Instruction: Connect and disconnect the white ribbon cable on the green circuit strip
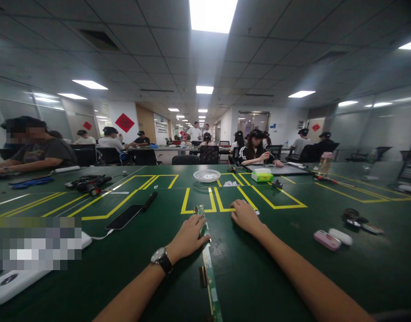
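A long narrow green circuit-board strip lies on the dark green table, running from near me out to the yellow floor-style markings. My left hand, with a wristwatch on its wrist, rests on the strip and its fingers curl around the strip's edge. To the right, my right hand lies palm down on the table, with a small pale item partly under its fingertips; what that item is cannot be made out.
A black phone on a white cable and a black pen lie to the left. A white round basket and a green tissue box sit further out. Pink and white cases lie right. Several people sit at the surrounding tables.
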`<state>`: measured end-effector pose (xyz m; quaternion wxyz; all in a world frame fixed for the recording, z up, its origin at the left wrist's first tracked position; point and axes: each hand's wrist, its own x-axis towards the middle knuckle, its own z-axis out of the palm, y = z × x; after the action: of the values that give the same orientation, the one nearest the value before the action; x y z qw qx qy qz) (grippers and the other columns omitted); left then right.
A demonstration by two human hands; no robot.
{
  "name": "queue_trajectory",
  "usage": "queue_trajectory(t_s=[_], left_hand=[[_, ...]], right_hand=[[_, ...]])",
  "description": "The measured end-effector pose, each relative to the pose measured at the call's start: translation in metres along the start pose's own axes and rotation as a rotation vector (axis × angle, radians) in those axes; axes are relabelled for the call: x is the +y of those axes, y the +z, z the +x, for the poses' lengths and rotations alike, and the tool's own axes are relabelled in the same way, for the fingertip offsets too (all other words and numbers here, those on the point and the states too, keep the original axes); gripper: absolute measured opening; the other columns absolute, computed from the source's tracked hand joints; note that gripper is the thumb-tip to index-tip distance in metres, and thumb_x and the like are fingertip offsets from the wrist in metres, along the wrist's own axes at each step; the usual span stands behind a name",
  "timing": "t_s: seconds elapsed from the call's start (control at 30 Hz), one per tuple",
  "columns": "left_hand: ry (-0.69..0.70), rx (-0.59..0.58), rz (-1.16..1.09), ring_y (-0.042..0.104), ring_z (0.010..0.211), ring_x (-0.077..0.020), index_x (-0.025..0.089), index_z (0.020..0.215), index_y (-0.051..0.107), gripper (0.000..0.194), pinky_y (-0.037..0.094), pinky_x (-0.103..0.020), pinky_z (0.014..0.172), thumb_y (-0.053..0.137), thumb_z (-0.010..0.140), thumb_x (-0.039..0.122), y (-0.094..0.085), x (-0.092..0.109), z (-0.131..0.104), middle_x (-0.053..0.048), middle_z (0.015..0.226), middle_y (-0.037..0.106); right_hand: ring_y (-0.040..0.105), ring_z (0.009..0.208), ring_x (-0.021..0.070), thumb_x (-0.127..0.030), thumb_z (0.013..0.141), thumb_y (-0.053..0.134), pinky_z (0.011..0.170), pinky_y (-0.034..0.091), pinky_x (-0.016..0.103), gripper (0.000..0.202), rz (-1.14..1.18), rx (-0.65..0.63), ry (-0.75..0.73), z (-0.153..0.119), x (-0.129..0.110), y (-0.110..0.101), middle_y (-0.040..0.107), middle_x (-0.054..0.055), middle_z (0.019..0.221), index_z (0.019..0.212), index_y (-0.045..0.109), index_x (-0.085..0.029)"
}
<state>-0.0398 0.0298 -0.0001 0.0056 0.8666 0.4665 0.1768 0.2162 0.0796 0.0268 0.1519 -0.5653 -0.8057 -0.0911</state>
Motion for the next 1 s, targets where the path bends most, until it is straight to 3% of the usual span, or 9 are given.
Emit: queue_trajectory(t_s=[0.1,0.17,0.27,0.47,0.6,0.73,0.87,1.0], left_hand=[[-0.043,-0.044,-0.004,0.032,0.132,-0.0275,0.019,0.137,0.040,0.062,0.026,-0.044,0.106,0.041,0.089,0.058,0.000,-0.002,-0.001,-0.011,0.143,0.039],[-0.052,-0.077,-0.011,0.032,0.132,-0.0277,0.019,0.137,0.040,0.063,0.025,-0.046,0.105,0.038,0.089,0.060,-0.001,-0.002,-0.002,-0.011,0.144,0.039],[-0.050,-0.097,-0.020,0.032,0.133,-0.0280,0.019,0.137,0.041,0.063,0.026,-0.047,0.105,0.036,0.089,0.060,-0.005,-0.001,-0.003,-0.012,0.144,0.038],[-0.063,-0.105,-0.031,0.031,0.133,-0.0277,0.020,0.137,0.040,0.062,0.027,-0.046,0.104,0.038,0.089,0.059,-0.005,0.001,-0.001,-0.012,0.143,0.039],[-0.055,-0.104,-0.019,0.031,0.133,-0.0274,0.020,0.137,0.040,0.060,0.028,-0.046,0.103,0.038,0.090,0.058,-0.002,0.000,-0.001,-0.012,0.144,0.038],[-0.050,-0.099,-0.024,0.032,0.133,-0.0274,0.020,0.136,0.040,0.060,0.028,-0.047,0.103,0.038,0.090,0.058,-0.001,-0.002,-0.002,-0.012,0.144,0.038],[-0.054,-0.095,-0.028,0.030,0.133,-0.0273,0.021,0.137,0.039,0.060,0.027,-0.046,0.104,0.038,0.090,0.057,-0.001,-0.002,-0.002,-0.012,0.145,0.037],[-0.048,-0.101,-0.030,0.030,0.134,-0.0275,0.021,0.138,0.038,0.059,0.027,-0.047,0.103,0.036,0.091,0.056,-0.001,-0.002,-0.002,-0.011,0.146,0.036]], right_hand=[[0.048,0.109,0.0312,-0.033,0.088,0.045,0.087,0.039,0.043,0.031,-0.119,-0.065,0.282,0.000,0.024,0.004,0.056,0.018,0.114,0.107,0.059,-0.013],[0.047,0.110,0.0330,-0.038,0.088,0.046,0.084,0.040,0.045,0.034,-0.124,-0.111,0.343,0.000,0.033,0.006,0.055,0.018,0.116,0.107,0.059,-0.014],[0.049,0.108,0.0307,-0.037,0.088,0.046,0.084,0.040,0.041,0.031,-0.084,-0.130,0.257,0.000,0.031,0.008,0.056,0.016,0.112,0.104,0.060,-0.014],[0.054,0.095,0.0206,-0.022,0.087,0.046,0.085,0.039,0.030,0.019,0.136,-0.075,-0.163,-0.001,0.003,0.010,0.061,0.010,0.100,0.094,0.063,-0.015],[0.054,0.095,0.0190,-0.015,0.083,0.048,0.087,0.038,0.029,0.018,0.247,-0.046,-0.342,-0.004,-0.010,0.010,0.062,0.008,0.098,0.095,0.062,-0.016],[0.054,0.095,0.0197,-0.015,0.081,0.053,0.086,0.038,0.030,0.019,0.281,-0.040,-0.373,-0.004,-0.012,0.008,0.062,0.007,0.098,0.097,0.062,-0.016],[0.054,0.096,0.0200,-0.021,0.083,0.053,0.086,0.038,0.030,0.020,0.256,0.029,-0.266,-0.002,-0.010,0.011,0.062,0.009,0.100,0.100,0.063,-0.015],[0.054,0.097,0.0206,-0.028,0.089,0.047,0.088,0.037,0.032,0.027,0.195,0.006,-0.232,-0.001,-0.009,0.015,0.063,0.010,0.103,0.106,0.064,-0.016]])
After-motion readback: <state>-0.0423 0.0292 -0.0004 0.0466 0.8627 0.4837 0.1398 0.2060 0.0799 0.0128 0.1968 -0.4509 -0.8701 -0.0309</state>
